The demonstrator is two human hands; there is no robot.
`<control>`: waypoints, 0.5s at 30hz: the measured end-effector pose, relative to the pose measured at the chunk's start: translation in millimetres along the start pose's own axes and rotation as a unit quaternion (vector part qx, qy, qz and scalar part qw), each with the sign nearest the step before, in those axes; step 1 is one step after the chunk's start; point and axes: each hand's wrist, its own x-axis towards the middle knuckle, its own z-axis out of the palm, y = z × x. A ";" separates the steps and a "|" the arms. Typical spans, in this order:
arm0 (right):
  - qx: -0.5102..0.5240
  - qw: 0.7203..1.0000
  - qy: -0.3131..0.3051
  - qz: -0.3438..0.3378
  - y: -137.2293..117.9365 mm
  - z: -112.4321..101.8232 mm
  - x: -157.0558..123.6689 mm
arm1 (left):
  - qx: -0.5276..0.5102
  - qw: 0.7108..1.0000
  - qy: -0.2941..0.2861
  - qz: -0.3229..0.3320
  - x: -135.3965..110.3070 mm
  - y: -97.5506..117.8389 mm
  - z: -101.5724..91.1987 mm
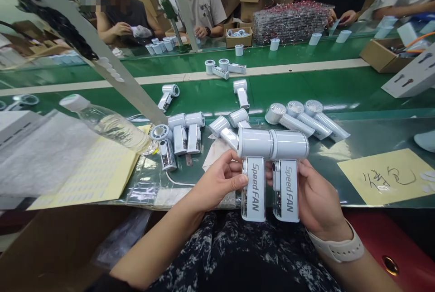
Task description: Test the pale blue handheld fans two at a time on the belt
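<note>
Two white handheld fans marked "Speed FAN" are held up side by side over the table's near edge, their round heads touching end to end. My left hand is closed on the left handheld fan, thumb across its handle. Around the handle of the right handheld fan my right hand is closed, its fingers partly hidden behind. Just beyond lie two more fans, partly covered by the held ones. Left of them, several fans rest in a group. To the right, three fans lie in a row.
A slanted white post rises at left, beside a plastic bottle lying on yellow sheets. A handwritten yellow paper lies right. More fans rest on the green belt. Co-workers sit across.
</note>
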 end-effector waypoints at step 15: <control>-0.328 0.846 -0.224 -0.357 -0.8 -15.6 -10.0 | 0.403 0.854 -0.030 0.327 -3.3 7.9 -6.9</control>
